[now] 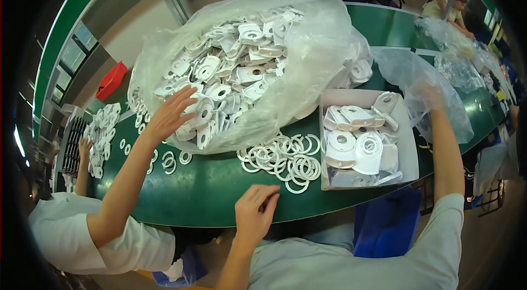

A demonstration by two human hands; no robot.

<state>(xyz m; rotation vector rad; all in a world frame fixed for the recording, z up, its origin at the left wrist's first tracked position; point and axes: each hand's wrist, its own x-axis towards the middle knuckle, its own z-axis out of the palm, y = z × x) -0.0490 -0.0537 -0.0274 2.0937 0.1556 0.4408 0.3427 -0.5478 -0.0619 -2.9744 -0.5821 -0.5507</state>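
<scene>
My left hand (255,210) is at the table's near edge, fingers curled in toward the thumb; whether it holds anything small is hidden. Just beyond it lies a loose heap of white plastic rings (285,159). Out to the right, my right hand (429,94) is at a clear plastic bag (451,117), blurred and partly covered by the film, so its fingers do not show. Between my arms stands an open white box (410,166) holding several flat white plastic parts (341,144) with round holes.
A large clear bag (318,54) full of similar white parts fills the table's middle. A co-worker's hand (173,113) reaches to it from the left. More parts (104,131), a red bin (111,80) and the green table (208,196) show. A blue bin (387,224) is below.
</scene>
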